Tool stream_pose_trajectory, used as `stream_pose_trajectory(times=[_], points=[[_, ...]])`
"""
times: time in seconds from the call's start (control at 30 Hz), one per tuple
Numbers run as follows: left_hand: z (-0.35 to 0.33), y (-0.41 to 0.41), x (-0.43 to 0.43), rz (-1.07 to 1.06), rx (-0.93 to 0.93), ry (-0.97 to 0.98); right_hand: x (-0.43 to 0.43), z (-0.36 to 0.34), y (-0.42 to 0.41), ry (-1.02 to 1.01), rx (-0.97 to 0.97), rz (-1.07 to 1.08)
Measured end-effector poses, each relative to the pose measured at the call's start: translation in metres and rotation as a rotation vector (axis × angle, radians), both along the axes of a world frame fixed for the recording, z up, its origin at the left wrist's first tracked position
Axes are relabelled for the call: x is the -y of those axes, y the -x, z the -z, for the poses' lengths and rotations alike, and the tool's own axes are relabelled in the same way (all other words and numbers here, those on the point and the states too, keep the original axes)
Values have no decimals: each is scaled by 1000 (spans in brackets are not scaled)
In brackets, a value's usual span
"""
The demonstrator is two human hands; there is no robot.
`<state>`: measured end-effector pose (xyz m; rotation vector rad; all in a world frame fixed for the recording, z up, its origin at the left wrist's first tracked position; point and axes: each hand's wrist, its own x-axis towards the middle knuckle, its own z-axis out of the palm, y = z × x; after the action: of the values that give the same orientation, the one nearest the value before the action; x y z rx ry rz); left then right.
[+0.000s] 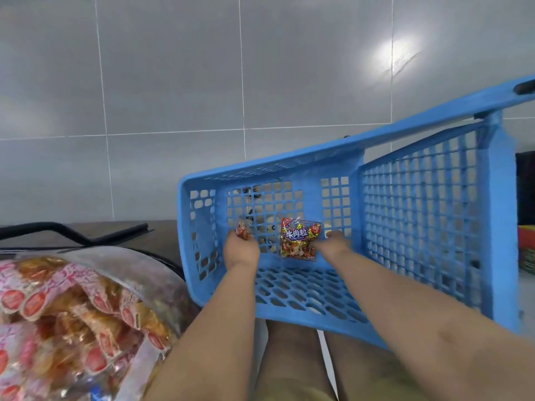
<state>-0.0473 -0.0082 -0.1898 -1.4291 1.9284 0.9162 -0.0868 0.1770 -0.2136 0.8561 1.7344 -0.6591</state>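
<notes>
A blue plastic shopping basket (419, 215) is tilted on my lap, its open side toward me. Both my arms reach inside it. My left hand (241, 250) grips a small red snack packet (242, 230) near the basket's far wall. My right hand (333, 243) pinches the right edge of a larger red and orange snack bag (299, 238) with printed characters, held upright in the middle of the basket. The fingers of both hands are mostly hidden behind the hands themselves.
A big clear bag of individually wrapped pink and orange snacks (72, 319) lies at the lower left. Behind it run black cables or a frame (86, 235) on a dark surface. A grey tiled wall (202, 82) fills the background. Colourful goods (527, 250) show at the right edge.
</notes>
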Motion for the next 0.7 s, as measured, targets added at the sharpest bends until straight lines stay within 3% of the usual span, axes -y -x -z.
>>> stream_pose_trajectory(times=[0.13, 0.27, 0.5, 0.7], points=[[1, -12, 5, -46, -67, -9, 24, 22, -4, -55, 9, 136], [0, -23, 5, -93, -100, -34, 38, 34, -7, -144, 7, 117], [-12, -23, 2, -111, -183, -79, 25, 27, -12, 139, -102, 67], [-55, -20, -3, -233, -291, -249, -11, -28, -14, 303, -161, 198]])
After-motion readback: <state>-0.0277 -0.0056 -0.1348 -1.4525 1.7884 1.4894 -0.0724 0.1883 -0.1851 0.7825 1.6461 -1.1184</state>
